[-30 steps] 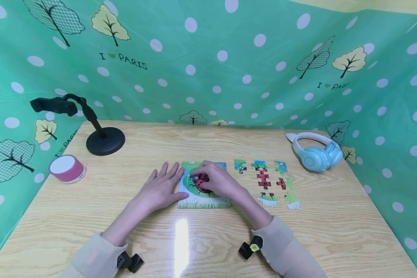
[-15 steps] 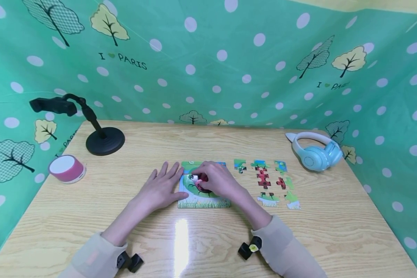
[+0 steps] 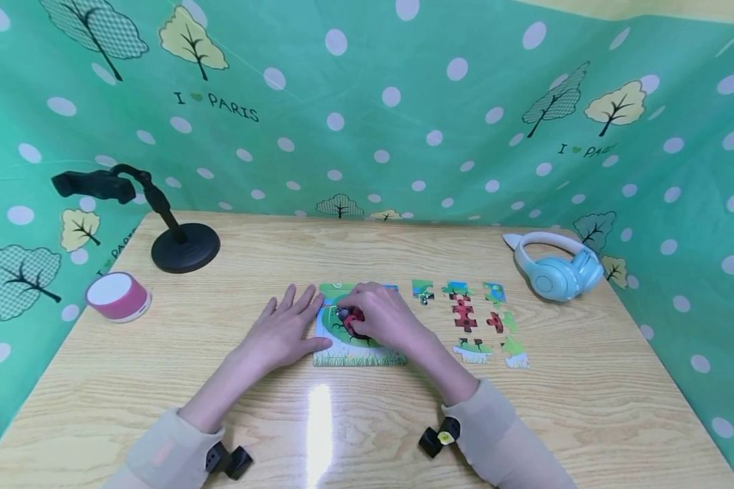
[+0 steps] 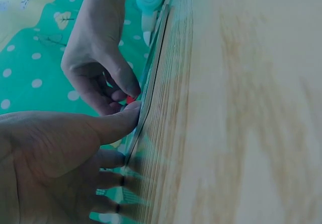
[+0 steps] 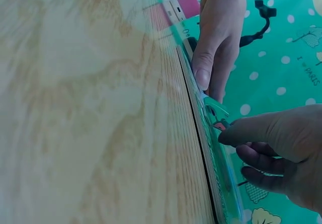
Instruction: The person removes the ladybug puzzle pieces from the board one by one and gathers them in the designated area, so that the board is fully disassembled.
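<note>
On the table lies a puzzle board with a ladybug on a green leaf and a grassy lower strip. My left hand lies flat at its left side, fingers spread and straight, thumb over the lower left edge. My right hand covers the board's upper right. Its thumb and fingers pinch a red and black puzzle piece at the ladybug. In the right wrist view, red of the piece shows at the thumb tip. The right hand hides the piece's right side and much of the picture.
Loose puzzle pieces lie in rough rows right of the board. Blue cat-ear headphones rest at the back right. A black stand and a pink and white round speaker stand at the left. A patterned green cloth hangs behind the table.
The piece at the right fingertips flashed pale half a second ago and now looks dark and red again. The right fingers shift slightly over it. The left hand has stayed put.
</note>
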`<move>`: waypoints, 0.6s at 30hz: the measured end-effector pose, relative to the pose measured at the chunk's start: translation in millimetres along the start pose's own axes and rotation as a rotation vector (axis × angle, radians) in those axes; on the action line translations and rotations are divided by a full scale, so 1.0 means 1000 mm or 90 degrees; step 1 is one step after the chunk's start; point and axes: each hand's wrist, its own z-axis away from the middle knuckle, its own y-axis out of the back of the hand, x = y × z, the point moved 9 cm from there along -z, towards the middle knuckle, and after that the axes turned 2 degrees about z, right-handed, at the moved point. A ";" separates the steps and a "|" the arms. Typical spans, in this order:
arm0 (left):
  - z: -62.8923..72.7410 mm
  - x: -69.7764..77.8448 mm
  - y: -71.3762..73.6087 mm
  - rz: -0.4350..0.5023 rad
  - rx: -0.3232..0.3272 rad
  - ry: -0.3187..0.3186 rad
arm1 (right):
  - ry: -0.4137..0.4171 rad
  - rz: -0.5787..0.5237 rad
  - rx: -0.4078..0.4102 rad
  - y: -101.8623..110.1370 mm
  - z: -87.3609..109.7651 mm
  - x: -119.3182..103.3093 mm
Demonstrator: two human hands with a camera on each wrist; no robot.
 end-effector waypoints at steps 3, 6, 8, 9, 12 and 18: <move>0.000 0.000 0.000 -0.001 0.002 -0.001 | 0.006 0.018 0.013 0.003 0.001 -0.002; 0.000 0.000 0.000 -0.001 0.003 -0.002 | 0.007 0.030 0.022 0.005 0.001 -0.001; 0.000 -0.001 0.000 -0.001 0.003 -0.001 | 0.002 0.032 0.018 0.006 0.001 0.001; 0.000 -0.001 0.000 0.000 0.002 -0.001 | 0.001 0.033 0.015 0.006 0.001 0.001; 0.000 -0.001 0.001 -0.001 0.002 -0.001 | -0.002 0.025 0.006 0.007 0.001 0.004; 0.000 0.000 0.000 -0.001 -0.001 -0.003 | -0.019 -0.026 -0.004 0.015 0.004 0.015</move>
